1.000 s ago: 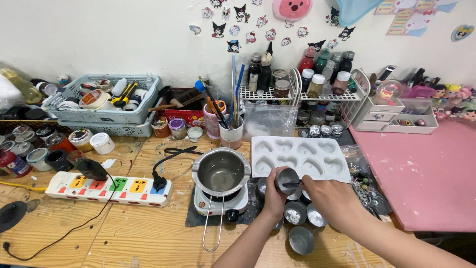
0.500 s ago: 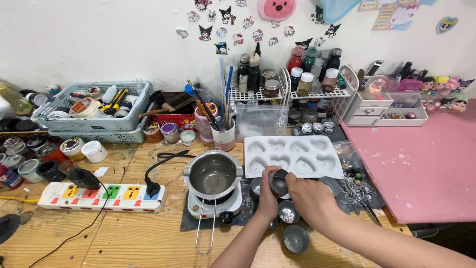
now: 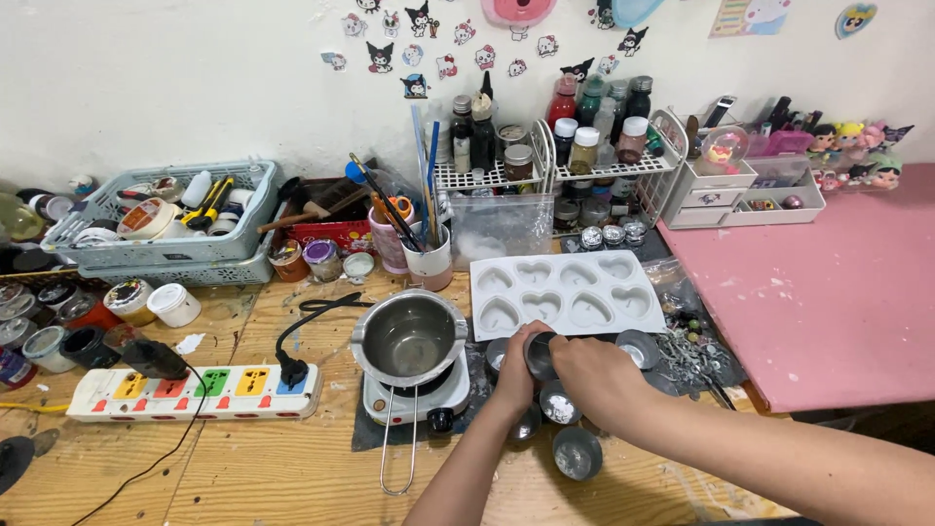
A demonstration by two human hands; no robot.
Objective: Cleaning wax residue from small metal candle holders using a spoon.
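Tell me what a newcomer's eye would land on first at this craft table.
First, the two hands at the middle front: the left hand and right hand close together around a small dark jar, above several little open tins. Just behind them lies a white mould with heart-shaped hollows, and to its left a steel pot sits on a small white hotplate. The pink tabletop fills the right side.

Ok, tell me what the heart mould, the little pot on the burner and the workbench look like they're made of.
Heart mould: likely silicone; white, matte, soft rounded cavity edges.
Pot: metal, probably stainless steel; grey sheen, reflective inside, wire handle.
Workbench: wood; pale, visible grain, stained and scuffed.
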